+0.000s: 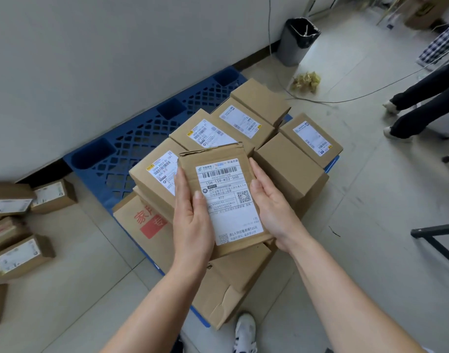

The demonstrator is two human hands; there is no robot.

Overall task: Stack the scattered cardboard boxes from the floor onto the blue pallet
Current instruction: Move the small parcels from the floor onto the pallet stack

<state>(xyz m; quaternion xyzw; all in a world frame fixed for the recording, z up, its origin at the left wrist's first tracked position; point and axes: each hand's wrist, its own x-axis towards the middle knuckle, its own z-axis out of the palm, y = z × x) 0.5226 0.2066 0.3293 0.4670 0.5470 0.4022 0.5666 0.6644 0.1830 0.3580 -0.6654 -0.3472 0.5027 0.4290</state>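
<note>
Left hand [192, 220]: thumb lies on the left margin of the label [231, 212], the other fingers run along the box's left edge, clamped on it. Right hand [274, 215]: thumb pressed to the right edge, fingers reaching beneath, tips hidden; also clamped. Between them 1 flat cardboard box [215, 159], label up, far end slightly raised, held in the air over the stacked boxes [287, 164]. The stack covers the near part of the blue pallet [131, 146], which lies against the wall [91, 59]. Loose boxes [22, 256] lie on the tiled floor [371, 225] at left, well apart from the pallet. Grey bin [297, 42] by the wall, far right; another person's legs [421, 105] at the right edge.
</note>
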